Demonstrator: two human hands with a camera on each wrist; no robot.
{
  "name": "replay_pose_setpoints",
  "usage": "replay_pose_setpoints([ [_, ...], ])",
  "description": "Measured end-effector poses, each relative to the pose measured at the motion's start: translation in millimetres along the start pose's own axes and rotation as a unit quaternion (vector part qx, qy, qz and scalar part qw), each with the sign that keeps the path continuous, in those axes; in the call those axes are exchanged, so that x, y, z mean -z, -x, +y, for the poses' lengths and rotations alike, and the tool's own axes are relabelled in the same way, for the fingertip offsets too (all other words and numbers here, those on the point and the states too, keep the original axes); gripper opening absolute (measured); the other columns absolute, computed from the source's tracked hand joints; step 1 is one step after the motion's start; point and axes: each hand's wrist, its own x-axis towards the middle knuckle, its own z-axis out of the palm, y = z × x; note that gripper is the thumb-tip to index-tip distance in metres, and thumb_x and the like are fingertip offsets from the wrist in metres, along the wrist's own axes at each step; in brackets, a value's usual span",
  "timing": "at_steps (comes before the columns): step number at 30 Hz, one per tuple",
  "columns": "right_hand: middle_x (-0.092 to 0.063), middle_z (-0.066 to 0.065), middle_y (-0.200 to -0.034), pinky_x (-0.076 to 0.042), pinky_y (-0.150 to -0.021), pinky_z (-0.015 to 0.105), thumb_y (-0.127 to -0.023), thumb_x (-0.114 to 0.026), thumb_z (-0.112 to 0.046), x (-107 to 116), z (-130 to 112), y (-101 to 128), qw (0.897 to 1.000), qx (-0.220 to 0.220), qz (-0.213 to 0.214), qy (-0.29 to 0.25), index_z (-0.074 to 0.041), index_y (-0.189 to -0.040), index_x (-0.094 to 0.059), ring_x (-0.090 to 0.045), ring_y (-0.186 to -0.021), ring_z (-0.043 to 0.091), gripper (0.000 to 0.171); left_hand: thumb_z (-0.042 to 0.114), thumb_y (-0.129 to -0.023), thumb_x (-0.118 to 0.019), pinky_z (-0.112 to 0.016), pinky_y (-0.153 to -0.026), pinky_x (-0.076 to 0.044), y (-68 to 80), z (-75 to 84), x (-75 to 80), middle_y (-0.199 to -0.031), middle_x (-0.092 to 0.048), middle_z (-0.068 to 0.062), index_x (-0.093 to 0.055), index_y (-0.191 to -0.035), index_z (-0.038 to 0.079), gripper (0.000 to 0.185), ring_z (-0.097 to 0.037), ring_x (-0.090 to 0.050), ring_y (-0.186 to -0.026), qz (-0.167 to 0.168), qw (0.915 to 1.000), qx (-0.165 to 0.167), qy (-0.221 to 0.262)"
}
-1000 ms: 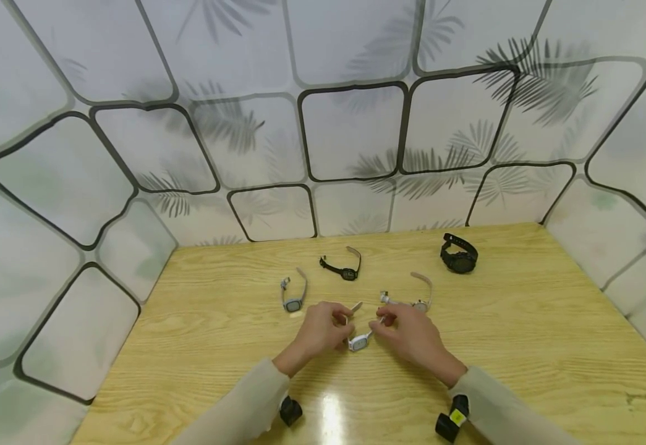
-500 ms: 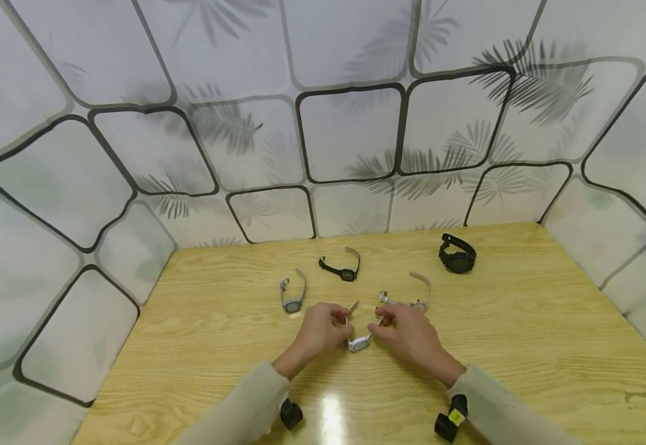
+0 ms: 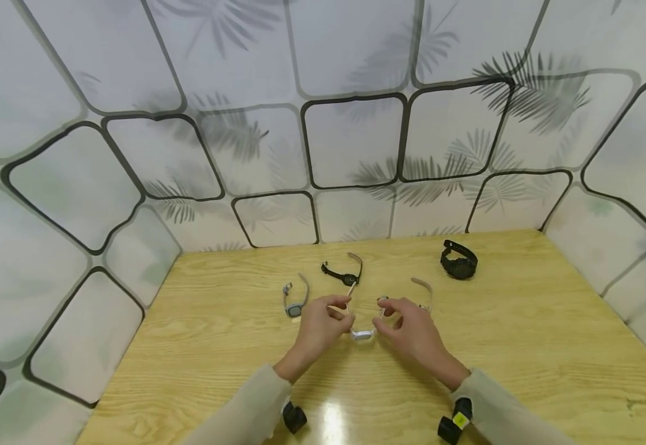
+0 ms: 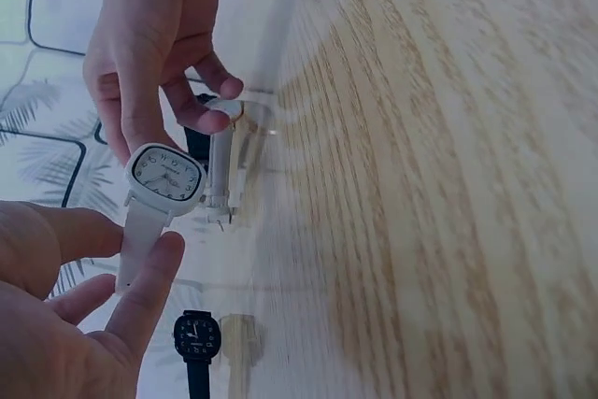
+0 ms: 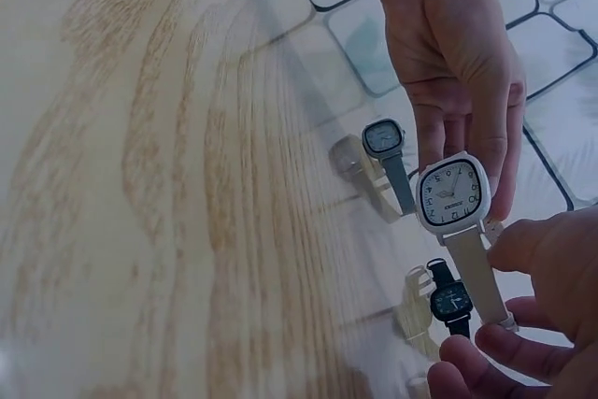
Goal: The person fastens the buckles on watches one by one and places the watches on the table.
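Head view: left hand [image 3: 318, 327] and right hand [image 3: 408, 330], each pinching a strap, have lifted the white watch [image 3: 362, 334].

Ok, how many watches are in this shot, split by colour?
White watches: 1, held between the left hand and right hand: white watch
Grey watches: 1: grey watch
Beige-strapped watches: 1, partly hidden behind the right hand: beige watch
Black watches: 2: slim black watch and chunky black watch
Total: 5 watches
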Motion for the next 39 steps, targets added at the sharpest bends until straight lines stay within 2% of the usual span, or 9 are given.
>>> replay_pose_setpoints([
  [5,-0.068,0.009,-0.101,-0.054,-0.064,0.027,-0.092,-0.079,-0.015,1.9,-0.4,0.0,0.999,0.019,0.017,-0.028,-0.004,-0.127,-0.072,-0.062,-0.071,0.008,0.037,-0.001,-0.089,-0.076,-0.018,-0.051,-0.053,0.3,1.6,-2.0,-0.112,-0.071,-0.022,-0.073,-0.119,-0.004,0.03,-0.02,-0.075,-0.079,0.02,0.9993,-0.031,-0.002],
  [9,-0.067,0.008,-0.101,-0.058,-0.068,0.03,-0.091,-0.078,-0.013,1.0,-0.3,-0.6,0.998,0.026,0.025,-0.042,-0.003,-0.128,-0.071,-0.067,-0.075,0.011,0.039,-0.003,-0.09,-0.075,-0.018,-0.051,-0.052,1.5,0.2,-3.8,-0.116,-0.07,-0.022,-0.072,-0.121,-0.002,0.032,-0.025,-0.075,-0.082,0.031,0.9979,-0.054,0.015],
  [19,-0.071,0.014,-0.12,-0.062,-0.081,0.038,-0.098,-0.073,-0.014,-0.4,2.6,-4.8,0.993,-0.002,0.005,-0.114,-0.007,-0.136,-0.066,-0.074,-0.094,0.02,0.04,-0.004,-0.09,-0.075,-0.021,-0.061,-0.059,2.5,-4.1,-7.8,-0.115,-0.069,-0.022,-0.072,-0.123,0.002,0.034,-0.033,-0.074,-0.083,0.058,0.9936,-0.075,0.061],
  [22,-0.068,0.016,-0.128,-0.061,-0.081,0.034,-0.099,-0.071,-0.013,0.7,1.7,-6.4,0.986,-0.008,-0.009,-0.166,-0.007,-0.138,-0.064,-0.074,-0.098,0.021,0.04,-0.002,-0.09,-0.077,-0.021,-0.062,-0.059,2.3,-5.1,-8.6,-0.116,-0.069,-0.023,-0.072,-0.123,0.003,0.034,-0.033,-0.073,-0.083,0.061,0.9925,-0.077,0.073],
  [24,-0.064,0.02,-0.132,-0.061,-0.082,0.033,-0.1,-0.07,-0.011,0.6,2.6,-8.7,0.976,-0.011,-0.021,-0.217,-0.007,-0.14,-0.062,-0.074,-0.101,0.025,0.041,-0.003,-0.089,-0.078,-0.021,-0.063,-0.059,2.1,-5.3,-9.3,-0.116,-0.069,-0.021,-0.072,-0.123,0.002,0.035,-0.033,-0.073,-0.083,0.065,0.9915,-0.079,0.081],
  [28,-0.058,0.029,-0.132,-0.061,-0.085,0.041,-0.101,-0.066,-0.005,2.2,2.3,-11.7,0.954,-0.01,-0.034,-0.299,-0.006,-0.143,-0.056,-0.072,-0.103,0.037,0.043,-0.004,-0.089,-0.078,-0.021,-0.063,-0.059,2.3,-3.8,-10.4,-0.117,-0.07,-0.018,-0.072,-0.124,0.001,0.036,-0.036,-0.073,-0.084,0.073,0.99,-0.083,0.088],
  [30,-0.058,0.031,-0.129,-0.061,-0.085,0.046,-0.101,-0.064,-0.003,3.2,1.4,-12.9,0.947,-0.014,-0.035,-0.32,-0.007,-0.145,-0.054,-0.071,-0.102,0.041,0.045,-0.004,-0.088,-0.078,-0.021,-0.063,-0.06,3.2,-2.8,-10.0,-0.118,-0.07,-0.017,-0.072,-0.124,0.001,0.036,-0.036,-0.073,-0.084,0.075,0.9896,-0.082,0.092],
  [39,-0.061,0.033,-0.124,-0.062,-0.08,0.045,-0.103,-0.063,-0.007,2.9,4.1,-17.9,0.937,-0.027,-0.025,-0.347,-0.008,-0.143,-0.055,-0.07,-0.097,0.044,0.04,-0.001,-0.09,-0.078,-0.024,-0.066,-0.061,4.3,-3.0,-8.4,-0.119,-0.07,-0.016,-0.073,-0.123,0.004,0.034,-0.034,-0.074,-0.084,0.073,0.9884,-0.097,0.092],
])
